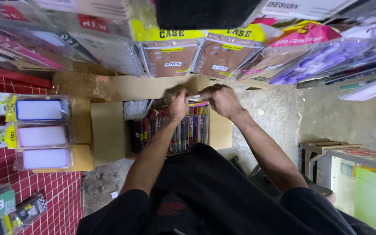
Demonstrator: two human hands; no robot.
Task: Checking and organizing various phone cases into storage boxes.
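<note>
Both hands (201,103) probably pinching packet (198,99)

the person wears a black short-sleeved shirt (205,196). sleeves end above the elbows, at 7 and 4 o'clock in the view. the shirt front carries a faint dark red print (169,208) at 6 o'clock. forearms are bare, without watch, band or glove. left hand (178,105) and right hand (223,101) are bare; no rings can be made out.
</note>
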